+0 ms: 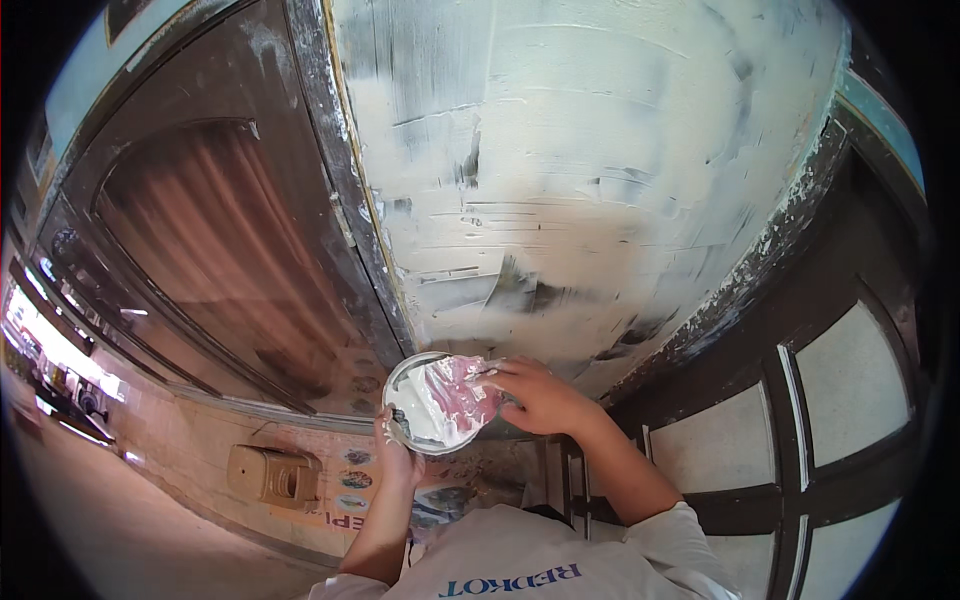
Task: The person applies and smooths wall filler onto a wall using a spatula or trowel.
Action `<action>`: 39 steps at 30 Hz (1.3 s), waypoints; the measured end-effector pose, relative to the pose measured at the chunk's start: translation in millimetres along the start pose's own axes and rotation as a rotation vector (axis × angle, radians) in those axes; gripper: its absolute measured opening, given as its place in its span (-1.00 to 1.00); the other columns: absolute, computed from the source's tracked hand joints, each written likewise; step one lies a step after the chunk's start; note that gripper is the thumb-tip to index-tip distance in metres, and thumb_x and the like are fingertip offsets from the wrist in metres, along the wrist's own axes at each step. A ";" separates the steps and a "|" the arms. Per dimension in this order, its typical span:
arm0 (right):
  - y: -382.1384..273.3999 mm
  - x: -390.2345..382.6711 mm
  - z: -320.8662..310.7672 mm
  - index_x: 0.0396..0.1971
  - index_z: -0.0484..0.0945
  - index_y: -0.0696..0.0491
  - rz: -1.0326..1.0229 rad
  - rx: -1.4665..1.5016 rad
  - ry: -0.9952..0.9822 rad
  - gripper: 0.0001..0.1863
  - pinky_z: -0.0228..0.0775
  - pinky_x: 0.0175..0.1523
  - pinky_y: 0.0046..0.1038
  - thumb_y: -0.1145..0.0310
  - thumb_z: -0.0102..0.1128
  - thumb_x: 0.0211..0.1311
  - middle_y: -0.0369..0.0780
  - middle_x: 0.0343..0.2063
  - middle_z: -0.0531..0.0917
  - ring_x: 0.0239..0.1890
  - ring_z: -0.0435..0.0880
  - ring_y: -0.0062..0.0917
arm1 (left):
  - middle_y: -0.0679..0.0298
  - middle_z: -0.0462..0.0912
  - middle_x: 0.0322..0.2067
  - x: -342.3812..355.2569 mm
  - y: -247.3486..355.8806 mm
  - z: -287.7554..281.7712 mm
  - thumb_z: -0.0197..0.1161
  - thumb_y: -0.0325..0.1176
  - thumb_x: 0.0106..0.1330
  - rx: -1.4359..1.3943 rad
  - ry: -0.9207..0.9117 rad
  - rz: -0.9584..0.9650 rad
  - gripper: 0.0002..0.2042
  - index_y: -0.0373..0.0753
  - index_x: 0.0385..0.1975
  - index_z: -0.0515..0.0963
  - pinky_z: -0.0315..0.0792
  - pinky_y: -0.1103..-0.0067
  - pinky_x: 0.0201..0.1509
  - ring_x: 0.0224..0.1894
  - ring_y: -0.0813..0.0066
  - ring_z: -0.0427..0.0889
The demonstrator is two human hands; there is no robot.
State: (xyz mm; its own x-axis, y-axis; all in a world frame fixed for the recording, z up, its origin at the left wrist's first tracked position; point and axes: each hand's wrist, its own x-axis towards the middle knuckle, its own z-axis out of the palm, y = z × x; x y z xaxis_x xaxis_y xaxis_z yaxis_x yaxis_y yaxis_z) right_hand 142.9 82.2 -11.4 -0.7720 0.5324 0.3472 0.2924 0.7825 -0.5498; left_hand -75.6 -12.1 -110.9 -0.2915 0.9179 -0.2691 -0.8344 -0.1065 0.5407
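My left hand [396, 455] grips a round, pale bowl [432, 449] by its near left rim, with the thumb over the edge. White putty-like paste [415, 405] lies inside. My right hand [545, 397] is closed on a pink, flat scraper [470, 392] smeared with the same paste. The scraper lies over the right part of the bowl and hides some of its inside. I cannot make out whether its edge touches the bottom. Right in front is a wall [600, 150] coated with uneven whitish paste, with grey patches showing through.
A dark-framed door with a brown curtain [220, 230] behind its pane stands at the left. To the right is a dark door with pale panels [710, 440]. A tan plastic stool [273, 476] and a printed sheet [350, 495] are on the floor at the lower left.
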 end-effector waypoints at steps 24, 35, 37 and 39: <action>25.1 -33.3 -4.5 -0.29 0.58 0.10 0.046 0.108 0.508 -0.78 0.24 -0.40 -0.46 0.44 0.18 -0.01 -0.20 -0.53 0.41 -0.50 0.40 -0.41 | 0.22 0.42 0.04 1.0 -22.5 28.7 -0.09 -0.08 0.28 -0.007 -0.017 -0.002 -0.54 -0.26 0.07 0.30 0.29 0.41 0.18 0.07 0.30 0.42; 60.5 -19.0 -37.9 -0.43 0.53 0.15 0.303 -0.093 0.586 -0.82 0.26 -0.43 -0.40 0.33 0.14 0.12 -0.14 -0.57 0.44 -0.53 0.44 -0.31 | 0.21 0.41 0.02 -3.5 -30.6 13.3 -0.16 -0.06 0.30 0.093 0.016 -0.024 -0.55 -0.21 0.07 0.28 0.33 0.40 0.12 0.07 0.29 0.42; 54.7 -0.2 -40.5 -0.51 0.47 0.17 0.337 -0.303 0.568 -0.79 0.30 -0.40 -0.32 0.31 0.14 0.12 -0.10 -0.56 0.45 -0.51 0.44 -0.19 | 0.22 0.40 0.04 -4.4 -31.4 11.0 -0.15 -0.04 0.30 0.114 0.041 -0.058 -0.54 -0.21 0.09 0.27 0.35 0.38 0.10 0.07 0.29 0.41; 61.2 1.3 -48.9 -0.52 0.46 0.17 0.347 -0.392 0.638 -0.78 0.31 -0.39 -0.30 0.30 0.14 0.12 -0.10 -0.55 0.46 -0.49 0.45 -0.17 | 0.22 0.40 0.04 -6.1 -36.1 12.0 -0.15 -0.05 0.30 0.109 0.041 -0.060 -0.54 -0.21 0.08 0.28 0.33 0.39 0.12 0.08 0.29 0.41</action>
State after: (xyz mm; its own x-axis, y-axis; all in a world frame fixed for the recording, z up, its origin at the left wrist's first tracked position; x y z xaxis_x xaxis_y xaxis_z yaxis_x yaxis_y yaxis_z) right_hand 187.3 146.6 -7.5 -0.1674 0.7531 0.6363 0.7219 0.5332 -0.4411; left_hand -38.1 -9.3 -119.2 -0.2630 0.9050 -0.3345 -0.7958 -0.0075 0.6055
